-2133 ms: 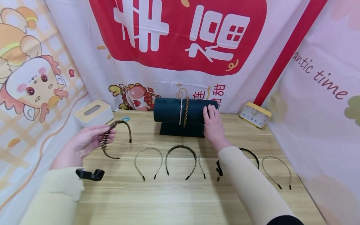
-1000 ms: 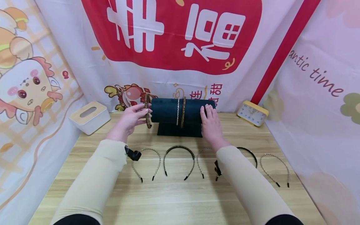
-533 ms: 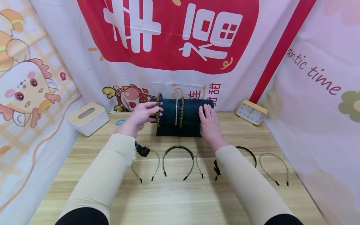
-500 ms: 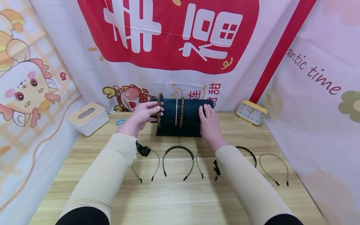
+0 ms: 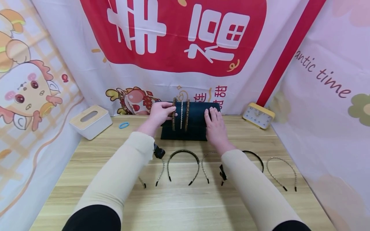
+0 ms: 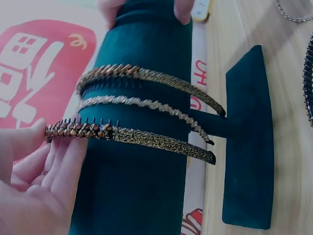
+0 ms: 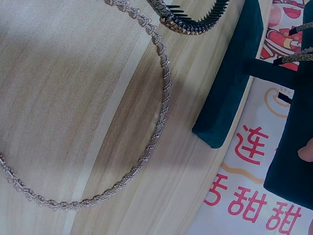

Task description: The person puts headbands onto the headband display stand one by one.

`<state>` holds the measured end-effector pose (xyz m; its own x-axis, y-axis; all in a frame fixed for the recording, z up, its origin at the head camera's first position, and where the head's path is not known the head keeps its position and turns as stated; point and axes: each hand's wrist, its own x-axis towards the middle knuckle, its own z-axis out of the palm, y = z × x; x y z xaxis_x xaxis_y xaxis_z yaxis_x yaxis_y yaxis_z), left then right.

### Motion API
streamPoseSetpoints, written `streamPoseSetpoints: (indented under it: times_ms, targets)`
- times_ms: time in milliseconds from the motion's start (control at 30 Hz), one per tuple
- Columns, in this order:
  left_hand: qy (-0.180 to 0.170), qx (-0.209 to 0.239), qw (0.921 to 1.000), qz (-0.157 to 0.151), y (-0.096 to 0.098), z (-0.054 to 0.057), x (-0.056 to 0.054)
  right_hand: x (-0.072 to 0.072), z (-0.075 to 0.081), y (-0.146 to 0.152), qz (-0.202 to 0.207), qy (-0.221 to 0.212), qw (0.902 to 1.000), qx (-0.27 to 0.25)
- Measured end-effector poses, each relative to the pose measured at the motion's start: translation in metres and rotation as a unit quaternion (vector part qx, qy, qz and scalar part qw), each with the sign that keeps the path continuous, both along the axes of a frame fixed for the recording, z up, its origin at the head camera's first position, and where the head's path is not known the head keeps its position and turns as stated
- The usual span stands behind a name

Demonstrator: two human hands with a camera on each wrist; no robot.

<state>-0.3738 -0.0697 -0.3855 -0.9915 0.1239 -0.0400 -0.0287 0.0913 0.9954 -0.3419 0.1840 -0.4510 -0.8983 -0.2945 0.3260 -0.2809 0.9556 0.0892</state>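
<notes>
My left hand [image 5: 160, 114] pinches a bronze beaded headband [image 6: 156, 142] between thumb and fingers, and the headband sits across a dark teal velvet roll stand [image 5: 199, 115]. Right beside it on the roll are a thin silvery headband [image 5: 181, 118] and another bronze beaded headband [image 5: 187, 118]. My right hand [image 5: 216, 130] rests with extended fingers on the right end of the roll. The right wrist view shows only one of its fingertips [image 7: 306, 152] at the roll's edge.
Several headbands lie in a row in front, including a dark beaded headband [image 5: 183, 151], a black headband [image 5: 258, 158] and a pale headband [image 5: 292, 163]. Behind stand a tissue box [image 5: 92, 123], a blue ring [image 5: 124, 125] and a yellow clock [image 5: 258, 116]. Sleeves cover parts of the row.
My left hand has brought the bronze headband from the left over the roll's left end, then slid it right, close to the silvery headband. My right hand has stayed on the roll.
</notes>
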Motion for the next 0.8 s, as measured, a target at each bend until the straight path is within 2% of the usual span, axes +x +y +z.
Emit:
streamPoseSetpoints:
  times_ms: [100,200,333,400,567,700,800]
  targets:
    - [0.025,-0.047,0.9983,0.022,0.006,0.000,0.001,0.000,-0.001,0.001,0.003,0.002,1.0000,-0.004]
    - [0.050,-0.102,0.9926,0.043,0.011,-0.001,0.002,0.000,-0.002,0.001,0.005,0.004,1.0000,-0.007]
    - [0.087,-0.167,0.9793,0.073,0.017,0.000,0.004,0.000,-0.002,0.001,0.001,0.004,1.0000,-0.006]
    - [0.102,-0.203,0.9699,0.087,0.020,0.002,0.005,-0.001,-0.002,0.001,0.001,0.005,1.0000,-0.005]
    - [0.108,-0.269,0.9512,0.105,0.025,0.004,0.008,-0.001,-0.002,0.001,0.006,0.016,0.9999,-0.001]
    - [0.097,-0.287,0.9475,0.104,0.027,0.004,0.009,-0.002,-0.003,0.001,0.008,0.018,0.9998,-0.006]
    - [0.094,-0.279,0.9502,0.102,0.028,0.002,0.008,-0.002,-0.003,0.001,0.005,0.015,0.9999,-0.006]
